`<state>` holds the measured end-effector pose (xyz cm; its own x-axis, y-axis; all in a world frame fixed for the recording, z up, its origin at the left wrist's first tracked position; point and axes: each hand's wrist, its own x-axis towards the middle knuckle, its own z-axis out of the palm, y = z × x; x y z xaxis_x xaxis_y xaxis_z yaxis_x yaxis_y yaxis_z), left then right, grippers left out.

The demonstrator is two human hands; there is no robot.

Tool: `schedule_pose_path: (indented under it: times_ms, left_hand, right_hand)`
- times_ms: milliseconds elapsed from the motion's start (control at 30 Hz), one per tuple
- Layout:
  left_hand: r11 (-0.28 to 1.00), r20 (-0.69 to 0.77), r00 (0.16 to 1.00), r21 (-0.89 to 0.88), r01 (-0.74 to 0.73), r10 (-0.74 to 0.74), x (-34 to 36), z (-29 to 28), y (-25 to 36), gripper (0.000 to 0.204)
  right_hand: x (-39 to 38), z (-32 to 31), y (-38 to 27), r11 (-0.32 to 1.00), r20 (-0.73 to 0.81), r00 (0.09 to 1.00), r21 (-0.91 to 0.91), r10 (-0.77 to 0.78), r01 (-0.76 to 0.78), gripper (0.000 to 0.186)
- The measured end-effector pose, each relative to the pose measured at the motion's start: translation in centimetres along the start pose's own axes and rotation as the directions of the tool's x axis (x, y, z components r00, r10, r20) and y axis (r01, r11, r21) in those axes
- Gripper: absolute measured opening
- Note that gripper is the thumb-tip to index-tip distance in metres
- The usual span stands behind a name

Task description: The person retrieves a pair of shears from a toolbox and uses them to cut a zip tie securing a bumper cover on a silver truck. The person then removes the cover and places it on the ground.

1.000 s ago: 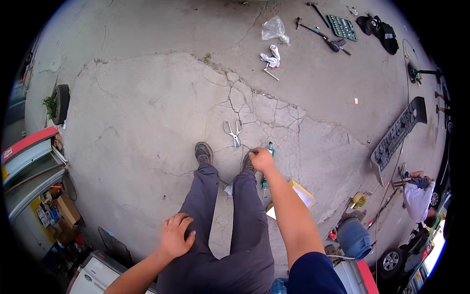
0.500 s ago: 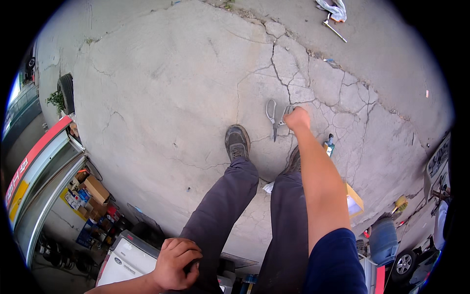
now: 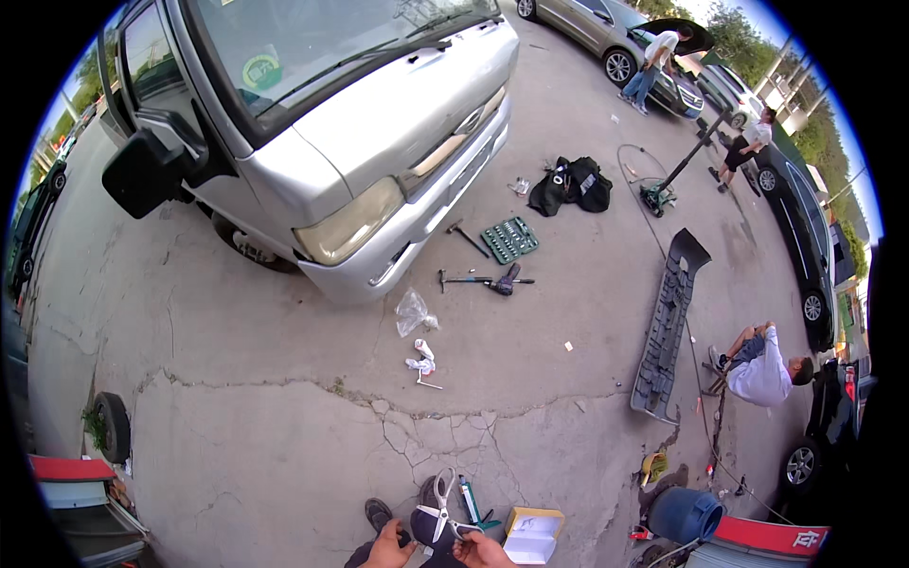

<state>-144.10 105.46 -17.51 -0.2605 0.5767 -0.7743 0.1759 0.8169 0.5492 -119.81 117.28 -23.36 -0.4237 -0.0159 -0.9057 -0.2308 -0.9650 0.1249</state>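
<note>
My right hand [image 3: 481, 550] is closed on one handle of a pair of scissors [image 3: 442, 507]. They are lifted in front of my legs, their blades spread and the other handle loop pointing away from me. To the left of them is my left hand [image 3: 388, 549], fingers apart and slightly curled, holding nothing. On the ground just beyond my right hand lies a teal and white tube [image 3: 468, 499] with a green part at its near end. An open yellow and white box [image 3: 531, 537] stands to its right. My shoes are partly hidden behind the hands and scissors.
A silver truck [image 3: 331, 161] stands ahead on the left. Before it lie a socket set [image 3: 509, 240], a hammer [image 3: 468, 239], a plastic bag [image 3: 414, 313] and white gloves [image 3: 422, 358]. A long grey bumper [image 3: 668, 327], a blue barrel [image 3: 686, 514] and a seated person [image 3: 760, 367] are at right.
My right hand has picked the scissors up off the ground and brought them close. My left hand has left my thigh and come forward. The view has tilted up, showing the truck and yard.
</note>
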Motion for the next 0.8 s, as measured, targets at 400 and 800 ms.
schedule_pose_path:
  times_ms: [400,800]
  left_hand:
    - [0.491,0.602,0.434,0.079,-0.867,0.67,7.1,-10.5,49.9,0.076]
    - [0.737,0.524,0.571,-0.18,-0.652,0.633,34.8,4.0,81.3,0.071]
  right_hand:
    - [-18.1,18.5,-24.0,0.977,0.516,0.83,0.138,-0.212,0.164,0.024]
    - [-25.9,24.8,-67.9,0.712,0.32,0.793,-0.353,-0.517,0.607,0.024]
